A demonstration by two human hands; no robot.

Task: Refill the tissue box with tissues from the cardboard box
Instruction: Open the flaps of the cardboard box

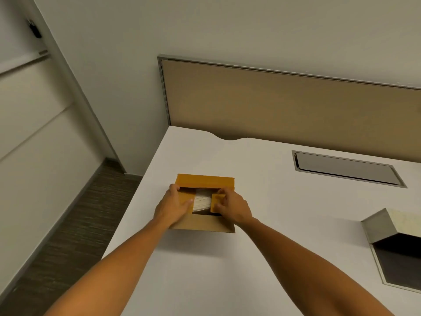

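- Here, cardboard box (pixel 202 222) sits on the white table (pixel 262 258), near the table's left edge, about midway between front and back edges.
- Box is open on top; back flap (pixel 205 181) stands up, left flap (pixel 185 198) is folded outward under the left hand.
- Left hand (pixel 174 205) lies flat on the left flap, fingers curled over the box's back-left corner, pressing rather than pinching; not closed on anything.
- Right hand (pixel 232 207) is clamped on the small right flap (pixel 217 202), thumb in front and fingers behind it, flap tilted up.
- Stack of white tissues (pixel 202 199) shows inside the box between the two hands, leaning on its side; neither hand touches it as far as can be seen.
- Tissue box (pixel 382 224), a grey holder with a pale top, lies tipped at the table's right edge, well apart from the cardboard box; its dark open inside (pixel 401 261) faces the camera, partly cut off by the frame.
- Grey cable hatch (pixel 346 168) is set flush in the table toward the back right.
- Tan partition panel (pixel 284 103) runs along the table's back edge.
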